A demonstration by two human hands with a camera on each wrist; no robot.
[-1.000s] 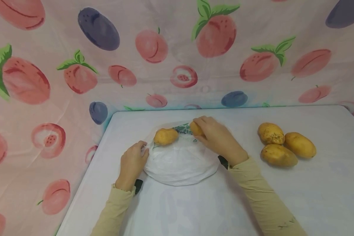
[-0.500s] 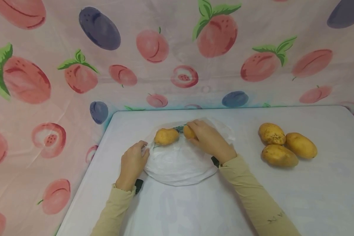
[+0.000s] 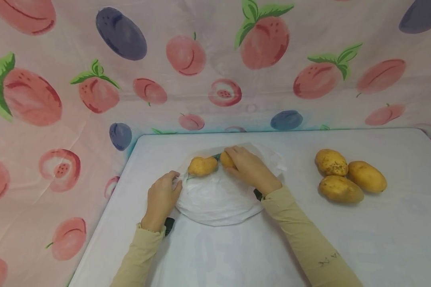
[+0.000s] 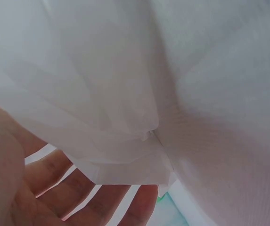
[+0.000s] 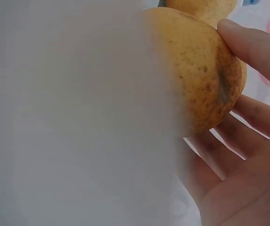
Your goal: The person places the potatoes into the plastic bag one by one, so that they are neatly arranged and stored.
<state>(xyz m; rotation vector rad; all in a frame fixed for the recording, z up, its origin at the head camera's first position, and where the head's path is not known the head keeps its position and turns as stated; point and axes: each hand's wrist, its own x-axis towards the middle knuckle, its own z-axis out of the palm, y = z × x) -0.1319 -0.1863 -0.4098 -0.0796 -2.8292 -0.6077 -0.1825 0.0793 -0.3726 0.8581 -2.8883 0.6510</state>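
A white plastic bag (image 3: pixel 219 195) with a green print lies on the table at centre. My left hand (image 3: pixel 161 199) is at its left edge; in the left wrist view the thin white bag (image 4: pixel 102 94) covers my fingertips (image 4: pixel 50 167), and the thumb's contact is unclear. A yellow potato (image 3: pixel 202 166) rests at the bag's far left part. My right hand (image 3: pixel 249 167) grips another potato (image 3: pixel 227 160) beside it, over the bag. In the right wrist view my thumb and fingers curve round this brown-spotted potato (image 5: pixel 205 75), partly hidden by a white blur.
Three more potatoes (image 3: pixel 339 189) sit in a cluster on the white table (image 3: pixel 398 239), right of the bag. A fruit-printed cloth (image 3: pixel 258 91) hangs behind the table and along its left side.
My right hand has moved left with its potato, closer to the potato on the bag. The left hand and the three clustered potatoes have stayed in place.
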